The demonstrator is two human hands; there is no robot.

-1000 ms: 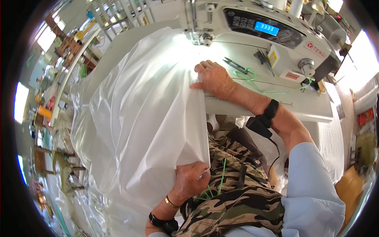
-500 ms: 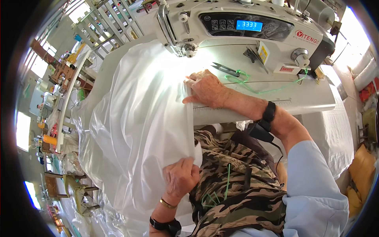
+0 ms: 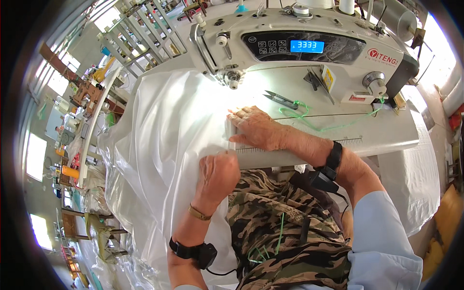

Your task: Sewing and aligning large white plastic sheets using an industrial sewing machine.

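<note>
A white, glossy sheet of thin fabric or film (image 3: pixel 159 125) is spread over the bed of a sewing machine (image 3: pixel 309 38) and drapes down toward my lap. My left hand (image 3: pixel 217 175) is closed on its right edge, close to the table's front rim. Farther up that same edge, my right hand (image 3: pixel 256 128) lies palm down just in front of the needle area. Its fingers rest on the sheet, with the thumb held apart. Bright lamp glare hides the needle and presser foot. Thread snips (image 3: pixel 280 100) with a green cord lie right of my right hand.
Tweezers (image 3: pixel 323 87) and a small dark tool lie beneath the machine's arm. Thread spools (image 3: pixel 347 7) stand on top. Camouflage cloth (image 3: pixel 280 208) covers my lap, with green threads on it. A wooden chair (image 3: pixel 72 224) and a metal rack (image 3: pixel 145 36) stand to the left.
My left hand has moved up along the sheet's edge, closer to my right hand. The right hand stays at nearly the same spot on the sheet. The whole view has shifted slightly.
</note>
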